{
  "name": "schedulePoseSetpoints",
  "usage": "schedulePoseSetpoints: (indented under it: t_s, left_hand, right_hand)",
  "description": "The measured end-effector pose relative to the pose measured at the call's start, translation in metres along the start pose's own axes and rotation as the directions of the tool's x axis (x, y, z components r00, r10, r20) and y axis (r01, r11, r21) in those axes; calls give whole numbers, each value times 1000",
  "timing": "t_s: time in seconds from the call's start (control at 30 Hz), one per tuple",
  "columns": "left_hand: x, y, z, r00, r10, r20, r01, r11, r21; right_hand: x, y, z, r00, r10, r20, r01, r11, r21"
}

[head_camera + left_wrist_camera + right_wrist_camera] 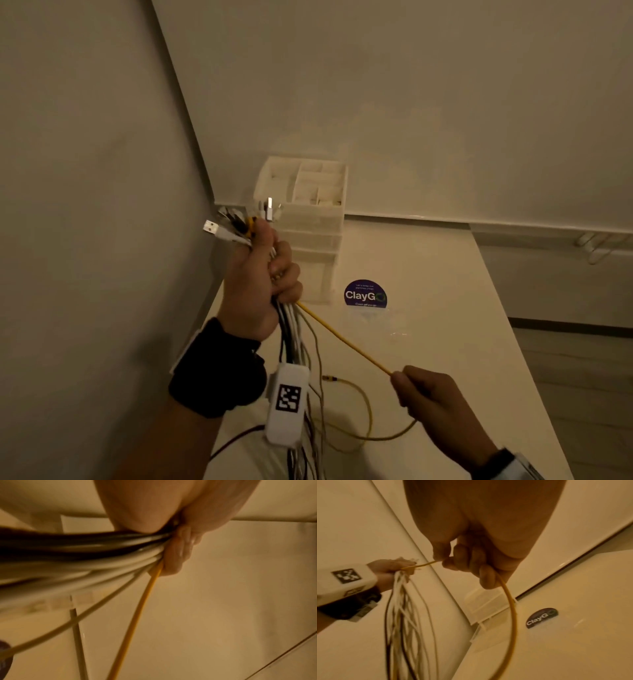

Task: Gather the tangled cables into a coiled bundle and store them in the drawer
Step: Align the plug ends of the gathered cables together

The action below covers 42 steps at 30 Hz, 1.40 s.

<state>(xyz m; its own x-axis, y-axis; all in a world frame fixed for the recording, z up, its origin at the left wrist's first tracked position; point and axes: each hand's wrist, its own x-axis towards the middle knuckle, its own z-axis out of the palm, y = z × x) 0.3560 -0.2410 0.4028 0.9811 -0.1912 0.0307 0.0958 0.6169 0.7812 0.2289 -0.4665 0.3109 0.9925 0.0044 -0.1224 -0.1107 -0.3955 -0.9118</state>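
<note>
My left hand (265, 270) is raised above the table and grips a bunch of white, grey and black cables (293, 329), whose plug ends (239, 222) fan out above the fist. The cables (85, 555) run under its curled fingers (180, 553) and hang down past the wrist. A yellow cable (346, 339) runs taut from that fist to my right hand (428, 394), which pinches it low at the right; its slack (511, 609) loops down onto the table. The white drawer unit (308, 219) stands in the corner behind the left hand.
A purple round ClayGo sticker (365, 294) lies on the white table (462, 342), right of the drawer unit. Walls close in on the left and behind. The table's right edge drops to a floor at the far right.
</note>
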Motion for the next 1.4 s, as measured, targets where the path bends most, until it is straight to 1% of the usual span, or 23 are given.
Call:
schedulePoseSetpoints:
  t_s: [0.07,0.13,0.2,0.23,0.3,0.33,0.37,0.47,0.53,0.6,0.63,0.7,0.77,0.87,0.93,1.0,1.07,1.13,1.17,1.23,1.3,1.37,1.4]
  left_hand:
    - [-2,6,-6,999,33,43,-38,994,106]
    - [-9,1,-7,995,38,88,-65,941,331]
    - [-19,-9,1,989,-1,146,-78,842,534]
    - [-25,-14,10,983,-28,179,-88,792,604]
    - [-33,-30,25,968,-81,239,-110,715,691]
    - [-37,-39,31,962,-93,257,-121,696,708]
    - [-40,-45,36,958,-98,271,-130,692,710]
    - [-40,-59,40,959,-117,260,-73,781,621]
    - [-38,-61,36,963,-130,235,-42,791,610]
    - [-39,-60,32,969,-102,224,-59,789,612]
    - [-38,-57,30,978,-77,192,-59,786,616]
    - [-34,-52,23,997,-16,79,-34,802,596]
    - [-28,-40,14,998,44,-49,-14,869,495]
    - [-19,-16,0,979,153,-134,-85,908,410]
    - [-18,-5,-10,961,193,-196,-98,905,414]
    - [-19,-3,-13,947,217,-235,-95,892,442]
    - [-22,-7,-13,928,251,-275,-95,874,477]
    - [-23,-12,-12,900,320,-297,-131,847,514]
    - [-25,-15,-11,893,349,-284,-155,831,535]
    - [-33,-20,-1,916,360,-178,-199,792,577]
    - [-42,-24,17,948,316,30,-270,755,598]
    - [-49,-31,32,943,224,246,-332,692,641]
    - [-50,-35,36,936,180,303,-344,653,675]
  right_hand:
    - [0,3,-7,996,77,-44,-72,991,113]
    - [2,-1,-12,991,89,-98,-67,977,204]
    - [7,-13,-16,982,49,-181,-4,970,244]
    - [11,-23,-17,977,15,-215,37,972,232]
    - [18,-47,-18,966,-77,-248,125,975,183]
    - [21,-59,-18,959,-122,-255,169,971,171]
    - [24,-69,-16,952,-159,-260,207,964,169]
    - [33,-86,-13,949,-194,-249,257,934,249]
    - [35,-87,-13,953,-199,-228,262,920,293]
    - [31,-81,-13,962,-212,-172,257,915,312]
    - [29,-77,-13,968,-217,-128,248,914,322]
    - [25,-69,-11,978,-200,-60,208,920,333]
    - [21,-59,-10,985,-164,-50,171,926,336]
    - [14,-45,-12,995,-96,-40,104,934,341]
    - [8,-38,-12,996,-85,-29,90,952,293]
    - [3,-36,-10,994,-106,-42,112,971,212]
    - [2,-36,-7,987,-129,-100,142,979,144]
    - [6,-38,-7,974,-133,-184,159,979,131]
    - [9,-40,-8,967,-128,-221,161,978,136]
    - [14,-49,-10,954,-127,-271,171,975,144]
    - [20,-61,-10,948,-152,-278,202,966,162]
    - [25,-75,-8,952,-197,-237,247,947,206]
    - [27,-81,-6,954,-218,-205,266,933,241]
